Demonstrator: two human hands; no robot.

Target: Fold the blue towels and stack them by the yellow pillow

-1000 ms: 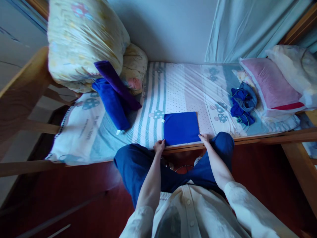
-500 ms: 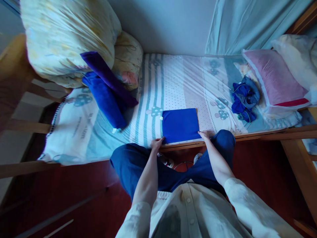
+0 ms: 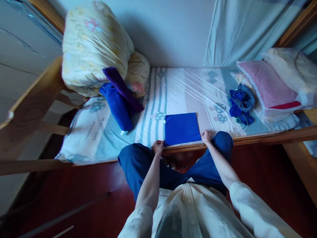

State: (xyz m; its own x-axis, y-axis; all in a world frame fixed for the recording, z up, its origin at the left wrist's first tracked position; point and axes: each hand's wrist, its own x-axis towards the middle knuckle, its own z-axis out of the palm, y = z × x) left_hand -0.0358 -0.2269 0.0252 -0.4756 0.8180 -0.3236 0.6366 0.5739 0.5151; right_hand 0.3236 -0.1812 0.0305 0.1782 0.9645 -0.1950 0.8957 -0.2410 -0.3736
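Note:
A flat blue cloth (image 3: 182, 128), rectangular with a small white tag on its left edge, lies on the bed's front edge. My left hand (image 3: 158, 146) pinches its near left corner. My right hand (image 3: 206, 135) has its fingers closed at the near right corner. To the left, a rolled blue cloth (image 3: 117, 107) and a rolled purple cloth (image 3: 123, 89) lie against the bedding. A crumpled blue and grey garment (image 3: 241, 102) sits on the right side of the sheet.
The bed (image 3: 188, 87) has a patterned sheet. Folded yellow quilts (image 3: 95, 49) rise at the back left, and a pink pillow (image 3: 269, 84) lies at the right. A wooden rail (image 3: 267, 136) runs along the front; a curtain (image 3: 235, 29) hangs behind.
The view has shifted slightly, so the bed sits lower and the left bedding farther right. Both hands remain at the blue cloth's near corners.

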